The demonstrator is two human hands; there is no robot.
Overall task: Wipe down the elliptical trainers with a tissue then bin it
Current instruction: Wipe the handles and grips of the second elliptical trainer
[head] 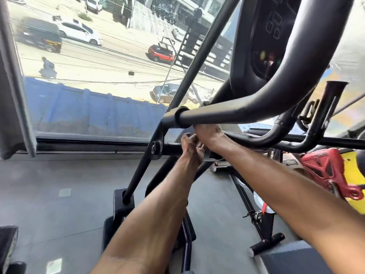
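The black elliptical trainer fills the right and middle of the view, with its curved handlebar point(246, 110) crossing overhead and its console point(262, 46) above. Both my arms reach forward beneath that bar. My right hand point(209, 135) is just under the bar's joint, back towards me, its fingers hidden by the bar. My left hand point(191, 149) is right beside it, palm turned towards the right hand, fingers curled. The two hands touch or nearly touch. No tissue shows in either hand.
A slanted swing arm point(146, 161) runs down to a pedal block point(121, 204) on the grey floor point(59, 184). A large window point(98, 76) faces a street, with a grey curtain point(11, 95) at left. Red and yellow equipment point(331, 173) sits at right.
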